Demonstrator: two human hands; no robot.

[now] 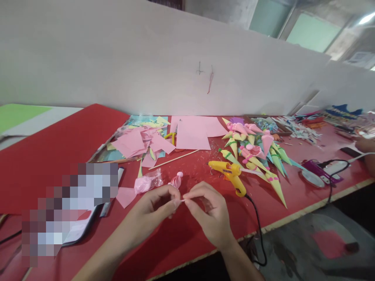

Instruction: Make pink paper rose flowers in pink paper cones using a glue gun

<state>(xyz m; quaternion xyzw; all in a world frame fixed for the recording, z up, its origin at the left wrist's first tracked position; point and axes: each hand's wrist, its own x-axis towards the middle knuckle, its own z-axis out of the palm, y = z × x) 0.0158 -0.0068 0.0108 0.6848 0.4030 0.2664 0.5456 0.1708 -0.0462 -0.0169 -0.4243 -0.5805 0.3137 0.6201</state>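
My left hand (164, 203) and my right hand (205, 207) meet above the red table, fingertips pinched. Between them is a thin, pale pink strand (183, 200), its ends hidden in the fingers; its material is hard to make out. Just behind my left hand stands a pink swirl-shaped piece (176, 180) with a small ball on top. To its left lies a clear plastic bag with a soft pink lump (144, 184). A yellow hot glue gun (230, 173) rests to the right of my right hand, its cord running over the table edge.
Small decorated cones (253, 146) in yellow, green and pink are heaped at the right. Pink paper sheets (193, 132) and cut scraps (134, 140) lie at the back. A thin wooden stick (174, 159) lies mid-table. Red sheet material (58, 156) covers the left. Another person's hand (366, 146) shows far right.
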